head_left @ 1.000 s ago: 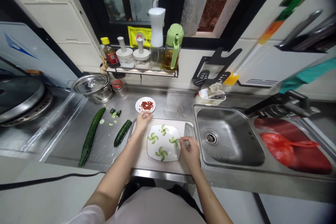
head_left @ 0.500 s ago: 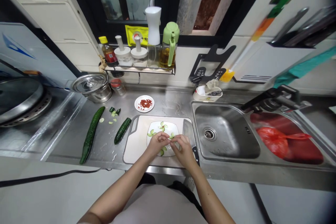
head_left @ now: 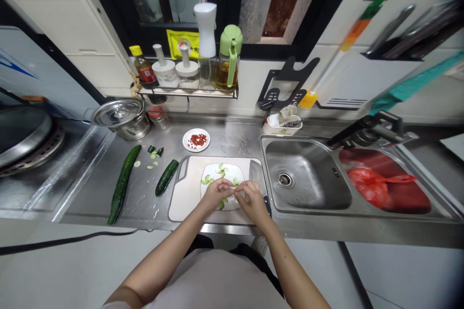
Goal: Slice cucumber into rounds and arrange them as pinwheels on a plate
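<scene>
Working lightly, without sideways sweeps, should spare the cucumber fans (head_left: 222, 170) on the white plate (head_left: 232, 170), just below the frame's centre, where the left hand (head_left: 215, 194) and right hand (head_left: 253, 199) meet, fingers (head_left: 242, 187) bent, tips close, whether pinching anything I cannot tell.

lidded pot (head_left: 133, 127) | green-topped bottle (head_left: 228, 60) on rack (head_left: 203, 92) | red bag (head_left: 368, 187)
</scene>
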A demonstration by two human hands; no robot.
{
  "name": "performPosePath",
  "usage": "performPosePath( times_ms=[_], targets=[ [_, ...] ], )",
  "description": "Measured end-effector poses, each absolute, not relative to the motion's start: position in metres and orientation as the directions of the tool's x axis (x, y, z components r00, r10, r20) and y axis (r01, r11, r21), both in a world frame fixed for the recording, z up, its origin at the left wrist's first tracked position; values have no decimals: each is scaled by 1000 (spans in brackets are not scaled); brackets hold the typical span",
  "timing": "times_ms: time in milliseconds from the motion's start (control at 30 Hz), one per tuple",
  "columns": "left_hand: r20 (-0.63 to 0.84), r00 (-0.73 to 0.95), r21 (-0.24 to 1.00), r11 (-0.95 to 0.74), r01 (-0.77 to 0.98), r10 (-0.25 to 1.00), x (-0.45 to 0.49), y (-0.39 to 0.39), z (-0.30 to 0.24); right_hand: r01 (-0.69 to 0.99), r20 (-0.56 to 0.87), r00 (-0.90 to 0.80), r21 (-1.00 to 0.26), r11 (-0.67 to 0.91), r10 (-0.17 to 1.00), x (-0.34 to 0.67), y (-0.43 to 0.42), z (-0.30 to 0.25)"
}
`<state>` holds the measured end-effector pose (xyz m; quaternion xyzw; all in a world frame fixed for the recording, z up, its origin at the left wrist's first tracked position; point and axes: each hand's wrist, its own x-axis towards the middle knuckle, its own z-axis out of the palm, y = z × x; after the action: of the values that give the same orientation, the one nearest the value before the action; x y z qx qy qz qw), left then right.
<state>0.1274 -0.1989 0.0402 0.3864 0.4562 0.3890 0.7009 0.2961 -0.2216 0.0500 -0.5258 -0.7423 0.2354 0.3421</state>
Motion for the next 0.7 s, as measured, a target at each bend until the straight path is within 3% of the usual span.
performPosePath(
  times_ms=[167,267,467,700],
  targets=[
    [-276,190,952,295,-83,942,116,-182,28,684,216,-97,-695,223,972,314,-208,44],
    [-219,106,971,206,118,970,111,-168,22,751,143,-74,-644,150,987,322,-200,35],
    [-224,165,834,101,543,961,124,-159,21,856,-8,-128,-505,106,992,315,-193,14],
    [-274,195,704,59,707,942,146,-158,20,918,-60,-155,-379,121,986,310,-190,13]
  ],
)
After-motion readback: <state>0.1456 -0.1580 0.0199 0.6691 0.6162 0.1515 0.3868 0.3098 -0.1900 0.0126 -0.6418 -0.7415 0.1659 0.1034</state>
